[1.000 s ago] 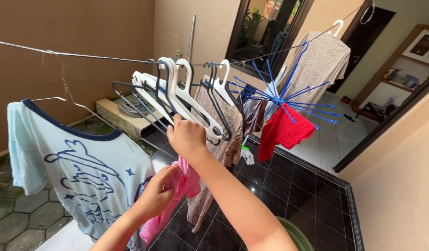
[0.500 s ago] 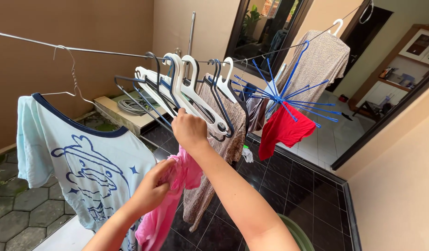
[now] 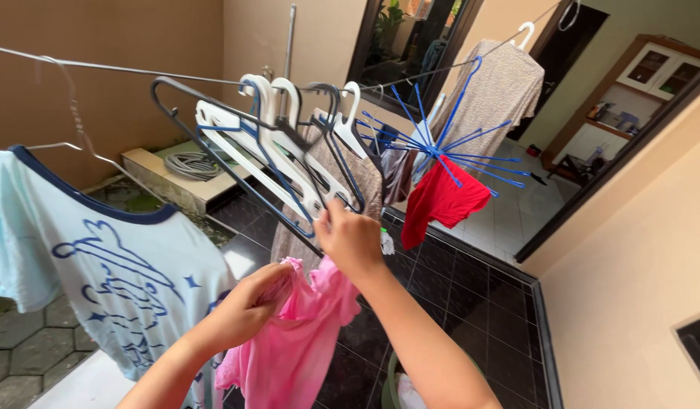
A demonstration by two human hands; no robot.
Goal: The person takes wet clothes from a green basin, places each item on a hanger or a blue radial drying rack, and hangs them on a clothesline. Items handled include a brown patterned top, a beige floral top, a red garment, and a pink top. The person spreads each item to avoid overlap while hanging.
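My left hand [image 3: 248,307] grips the top of a pink garment [image 3: 297,344] that hangs down in front of me. My right hand [image 3: 350,238] is raised just above it and holds the lower end of a white plastic hanger [image 3: 267,151], one of a bunch of white and dark hangers [image 3: 289,129] hooked on a wire clothesline [image 3: 100,68]. The hangers swing tilted to the left.
A pale blue printed T-shirt [image 3: 100,265] hangs on the line at left. A blue spoked drying rack [image 3: 441,148] carries a red cloth [image 3: 441,201]; a beige patterned garment [image 3: 490,95] hangs behind. A green basket [image 3: 392,386] stands below on dark tiles.
My right hand has dropped from the hanger bunch to the lower end of a white hanger. The hangers have swung left. My left hand has lifted the pink garment closer to it.
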